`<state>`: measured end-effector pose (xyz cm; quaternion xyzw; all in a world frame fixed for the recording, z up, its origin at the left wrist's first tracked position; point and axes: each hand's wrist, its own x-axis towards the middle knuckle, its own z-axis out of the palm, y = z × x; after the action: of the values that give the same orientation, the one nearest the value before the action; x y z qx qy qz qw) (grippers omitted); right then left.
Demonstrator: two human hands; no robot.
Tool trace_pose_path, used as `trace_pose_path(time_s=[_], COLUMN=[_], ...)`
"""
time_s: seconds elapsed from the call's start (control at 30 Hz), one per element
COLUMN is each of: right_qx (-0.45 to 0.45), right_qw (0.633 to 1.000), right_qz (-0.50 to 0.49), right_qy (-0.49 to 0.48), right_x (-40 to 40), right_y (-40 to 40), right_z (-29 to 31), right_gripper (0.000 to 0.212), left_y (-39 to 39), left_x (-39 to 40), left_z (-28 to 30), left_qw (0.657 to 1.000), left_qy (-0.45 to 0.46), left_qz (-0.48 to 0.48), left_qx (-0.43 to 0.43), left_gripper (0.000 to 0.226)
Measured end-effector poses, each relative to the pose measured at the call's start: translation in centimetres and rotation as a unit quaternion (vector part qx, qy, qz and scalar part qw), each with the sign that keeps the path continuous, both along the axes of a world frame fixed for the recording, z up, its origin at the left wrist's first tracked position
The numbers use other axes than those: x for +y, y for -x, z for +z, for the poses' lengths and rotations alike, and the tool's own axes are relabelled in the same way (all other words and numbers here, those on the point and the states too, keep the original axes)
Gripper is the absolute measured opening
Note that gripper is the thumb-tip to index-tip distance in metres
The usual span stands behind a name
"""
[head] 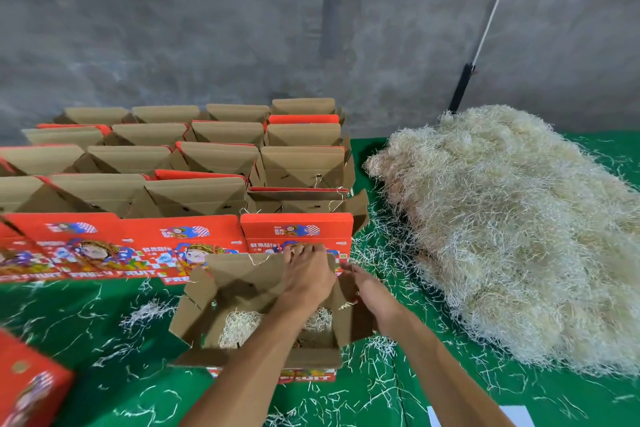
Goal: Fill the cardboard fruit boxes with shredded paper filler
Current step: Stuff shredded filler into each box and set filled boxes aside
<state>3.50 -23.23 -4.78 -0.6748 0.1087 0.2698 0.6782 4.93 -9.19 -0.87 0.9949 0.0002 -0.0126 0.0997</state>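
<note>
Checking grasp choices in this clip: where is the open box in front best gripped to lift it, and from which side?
Grip the open box by its two side walls, below the flaps, one hand coming from each side. The flaps stand loose and splayed, so they would likely bend. The left hand holds the far flap; the right hand is at the right flap. Filler lies inside.

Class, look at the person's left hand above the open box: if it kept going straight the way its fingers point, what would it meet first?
Probably the red printed fruit box directly behind the open brown cardboard box; the left hand already grips that box's rear flap, though depth is unclear.
</note>
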Motion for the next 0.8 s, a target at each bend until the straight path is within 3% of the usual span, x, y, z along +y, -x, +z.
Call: trace_pose_path(time_s=[0.37,0.53,0.8], right_qx=[0.007,-0.019,0.055], right_qw=[0.998,0.998,0.988], right_qz=[0.053,0.061,0.063], right_qy=[0.019,0.000,-0.132], right_x=[8.5,15.7,26.7], right_y=[0.5,2.3,7.4], right_z=[-1.8,-2.4,-3.2], right_gripper=[0.013,0.020,0.017], left_y=[2.6,4.6,9.7], left_x=[6.2,11.4,21.2], left_z=[-0.9,-0.8,-1.0], left_qw=[0.994,0.985,0.972], left_qy=[0.016,-0.003,-0.013], left_qz=[0.103,0.172,0.229], left_qx=[-0.037,-0.031,-0.046], left_gripper=[0.038,0.033,0.036])
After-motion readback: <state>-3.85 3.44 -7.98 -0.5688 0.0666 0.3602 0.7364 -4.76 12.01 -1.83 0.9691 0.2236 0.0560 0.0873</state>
